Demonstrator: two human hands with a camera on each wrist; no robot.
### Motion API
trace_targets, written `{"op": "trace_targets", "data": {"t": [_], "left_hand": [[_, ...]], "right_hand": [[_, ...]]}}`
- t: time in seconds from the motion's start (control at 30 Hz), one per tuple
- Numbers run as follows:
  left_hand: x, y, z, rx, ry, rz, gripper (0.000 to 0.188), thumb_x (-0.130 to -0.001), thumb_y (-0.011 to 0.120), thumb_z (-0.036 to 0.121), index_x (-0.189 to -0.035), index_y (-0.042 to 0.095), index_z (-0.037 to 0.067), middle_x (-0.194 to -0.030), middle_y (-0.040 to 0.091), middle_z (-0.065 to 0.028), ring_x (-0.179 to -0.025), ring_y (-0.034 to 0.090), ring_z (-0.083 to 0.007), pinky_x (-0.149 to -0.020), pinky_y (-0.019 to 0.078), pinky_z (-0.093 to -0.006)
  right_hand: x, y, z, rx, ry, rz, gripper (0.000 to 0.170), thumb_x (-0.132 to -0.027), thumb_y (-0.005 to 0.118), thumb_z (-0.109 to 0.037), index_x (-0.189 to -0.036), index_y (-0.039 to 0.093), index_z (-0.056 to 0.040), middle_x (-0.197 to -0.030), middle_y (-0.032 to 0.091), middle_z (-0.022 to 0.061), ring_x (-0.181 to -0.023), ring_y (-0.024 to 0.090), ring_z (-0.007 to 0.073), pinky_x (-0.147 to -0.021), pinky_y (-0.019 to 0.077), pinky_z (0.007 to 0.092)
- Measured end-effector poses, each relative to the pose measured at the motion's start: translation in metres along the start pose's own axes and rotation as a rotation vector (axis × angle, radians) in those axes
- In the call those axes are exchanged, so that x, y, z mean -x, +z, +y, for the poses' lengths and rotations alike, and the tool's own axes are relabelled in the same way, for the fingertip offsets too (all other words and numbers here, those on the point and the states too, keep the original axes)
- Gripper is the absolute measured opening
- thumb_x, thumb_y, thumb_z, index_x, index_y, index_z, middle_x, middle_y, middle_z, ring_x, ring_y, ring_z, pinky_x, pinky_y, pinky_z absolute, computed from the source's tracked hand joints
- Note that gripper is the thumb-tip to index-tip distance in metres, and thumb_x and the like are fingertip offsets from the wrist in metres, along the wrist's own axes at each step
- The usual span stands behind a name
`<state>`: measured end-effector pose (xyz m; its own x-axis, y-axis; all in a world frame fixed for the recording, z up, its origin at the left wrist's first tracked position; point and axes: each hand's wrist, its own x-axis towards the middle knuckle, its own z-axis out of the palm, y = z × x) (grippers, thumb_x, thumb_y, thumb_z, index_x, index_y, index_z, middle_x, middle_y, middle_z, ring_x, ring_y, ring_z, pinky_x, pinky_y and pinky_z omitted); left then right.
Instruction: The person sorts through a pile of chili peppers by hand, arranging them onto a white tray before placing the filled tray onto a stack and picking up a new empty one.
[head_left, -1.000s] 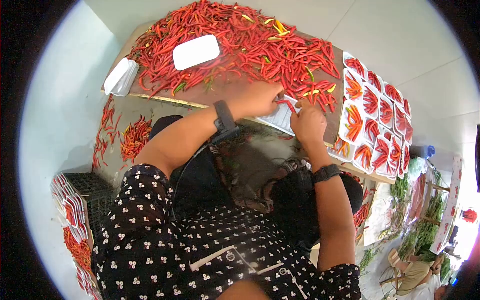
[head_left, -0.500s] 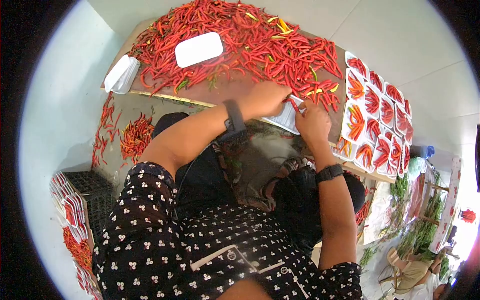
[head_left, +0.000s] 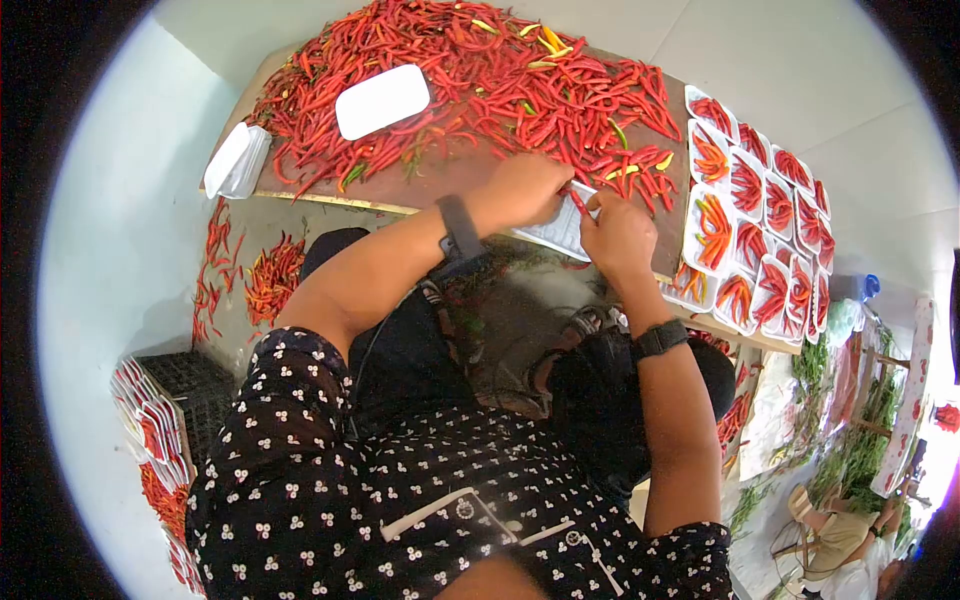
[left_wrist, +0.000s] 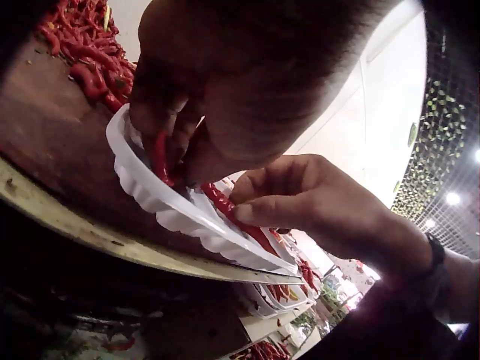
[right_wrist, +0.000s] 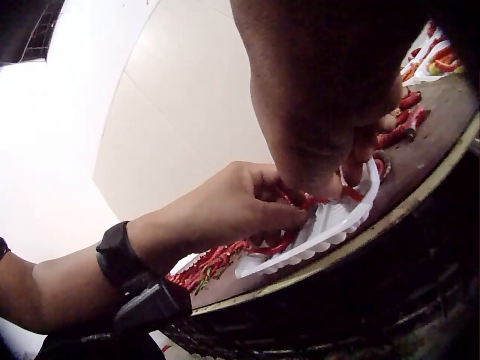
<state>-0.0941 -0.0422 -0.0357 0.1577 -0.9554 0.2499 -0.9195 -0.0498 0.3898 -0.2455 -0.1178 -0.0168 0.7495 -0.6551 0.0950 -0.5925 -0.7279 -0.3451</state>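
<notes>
Red chili [left_wrist: 217,199] has turned, now partly hidden by the right fingers [left_wrist: 262,180].

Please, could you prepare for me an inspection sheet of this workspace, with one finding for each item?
Surface: brown table, largely covered by a heap of red peppers.
Job's things: working tray at the table's near edge; filled trays at the right end; stacked white trays at the left end.
Clutter: loose white tray on the heap; scattered peppers on the ground.
Hands: right hand pinches a red pepper; left hand is at the tray, another pepper at its fingers, grip partly hidden.
Cables: nothing certain; a thin dark line beside the left sleeve may be one.
Surroundings: pale wall, dark crate, part of another person.
</notes>
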Motion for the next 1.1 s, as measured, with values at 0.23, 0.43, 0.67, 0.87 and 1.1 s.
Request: {"op": "trace_targets", "data": {"t": [0.23,0.43,0.67,0.87,1.1], "left_hand": [[-0.001,0.0,-0.002,0.046,0.005,-0.02,0.013,-0.066,0.06,0.013,-0.078,0.057,0.006,-0.069,0.058,-0.0188,-0.069,0.058,-0.0388,-0.062,0.0445,-0.0494],[-0.001,0.003,-0.006,0.025,0.002,-0.033,0.014,-0.067,0.06,0.013,-0.079,0.057,0.006,-0.07,0.058,-0.0189,-0.071,0.058,-0.0385,-0.063,0.0445,-0.049],[0.001,0.002,-0.007,0.063,0.032,-0.007,0.015,-0.067,0.059,0.013,-0.078,0.055,0.003,-0.07,0.058,-0.0189,-0.071,0.057,-0.0385,-0.063,0.0444,-0.0488],[0.001,-0.003,-0.008,0.066,0.002,-0.018,0.016,-0.07,0.06,0.016,-0.08,0.056,0.004,-0.071,0.058,-0.0186,-0.072,0.057,-0.0382,-0.063,0.0445,-0.048],[-0.019,-0.026,-0.012,0.067,0.0,0.146,0.015,-0.073,0.059,0.015,-0.084,0.057,0.005,-0.081,0.058,-0.0155,-0.08,0.057,-0.0336,-0.068,0.0456,-0.0445]], "right_hand": [[-0.005,0.001,-0.003,0.081,0.039,-0.065,0.019,-0.072,0.063,-0.023,-0.087,0.063,-0.0117,-0.076,0.064,0.0154,-0.075,0.062,0.0326,-0.067,0.0478,0.0439],[-0.004,-0.003,-0.007,0.075,0.058,-0.066,0.019,-0.073,0.063,-0.024,-0.087,0.064,-0.0118,-0.077,0.064,0.016,-0.076,0.063,0.0326,-0.068,0.0482,0.0434],[-0.005,0.004,-0.003,0.059,0.034,-0.039,0.018,-0.073,0.063,-0.023,-0.086,0.064,-0.0105,-0.077,0.064,0.0159,-0.075,0.063,0.0326,-0.068,0.0483,0.043],[-0.006,-0.003,-0.007,0.06,0.012,-0.006,0.018,-0.074,0.063,-0.024,-0.084,0.064,-0.0096,-0.077,0.064,0.0152,-0.074,0.063,0.0317,-0.068,0.0484,0.0424],[-0.034,-0.004,0.018,0.085,-0.005,0.139,0.017,-0.078,0.055,-0.02,-0.089,0.065,-0.011,-0.078,0.065,0.013,-0.074,0.063,0.0307,-0.068,0.0485,0.0424]]}}
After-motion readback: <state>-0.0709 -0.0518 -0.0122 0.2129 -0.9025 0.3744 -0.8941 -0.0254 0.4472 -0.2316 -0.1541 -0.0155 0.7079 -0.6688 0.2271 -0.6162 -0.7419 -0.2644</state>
